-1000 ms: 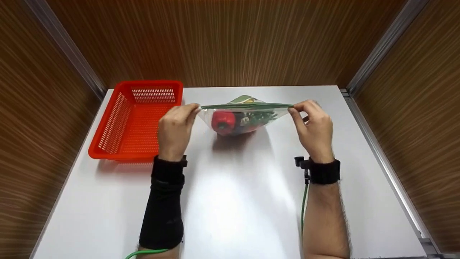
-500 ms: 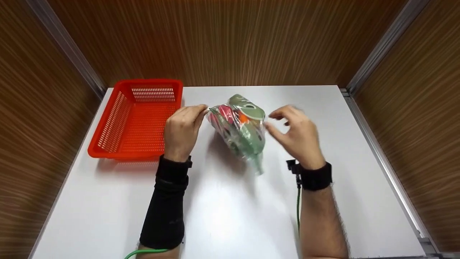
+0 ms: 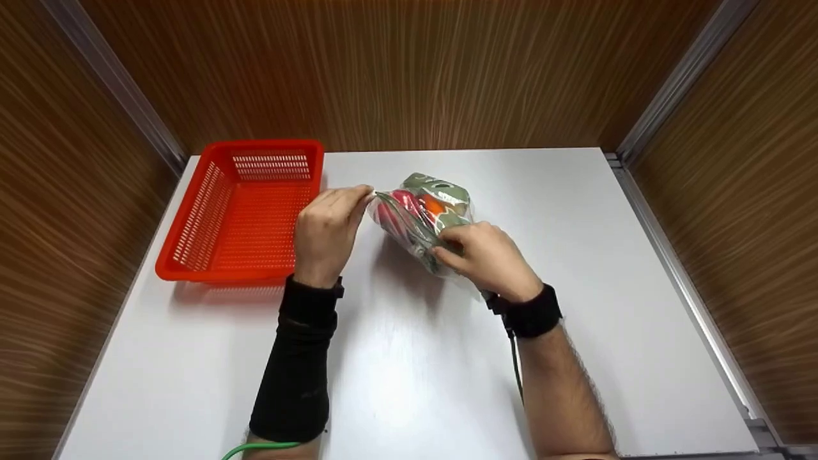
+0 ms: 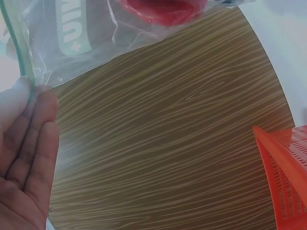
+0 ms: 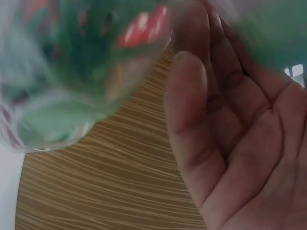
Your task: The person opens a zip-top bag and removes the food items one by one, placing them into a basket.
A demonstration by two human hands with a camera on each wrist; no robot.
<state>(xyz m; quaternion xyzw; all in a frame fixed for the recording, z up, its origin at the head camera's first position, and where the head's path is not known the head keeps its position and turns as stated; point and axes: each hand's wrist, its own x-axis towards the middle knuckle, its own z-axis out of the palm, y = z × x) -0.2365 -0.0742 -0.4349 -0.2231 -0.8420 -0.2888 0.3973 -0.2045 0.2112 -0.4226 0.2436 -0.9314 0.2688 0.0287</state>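
Note:
A clear zip bag (image 3: 418, 233) with a green strip along its mouth is held up over the table in the head view. Inside are a red bell pepper (image 3: 404, 199), an orange piece (image 3: 432, 206) and some green produce, partly covered by the bag's green print. My left hand (image 3: 329, 230) pinches one end of the strip between thumb and fingertips, as the left wrist view also shows at the bag's corner (image 4: 41, 79). My right hand (image 3: 492, 259) grips the bag's near side by the strip, its fingers and thumb bent around it; the bag's lower end is partly hidden behind it.
A red plastic basket (image 3: 239, 278) with slotted sides stands left of my left hand on the white table (image 3: 383, 383). Wood-patterned panels (image 3: 409, 76) rise at the back and both sides. Green cables run from the straps on both wrists.
My right hand let go of the strip's right end, moved left and nearer, and took hold of the bag again. The bag swung from straight across to slanting, while my left hand kept its pinch.

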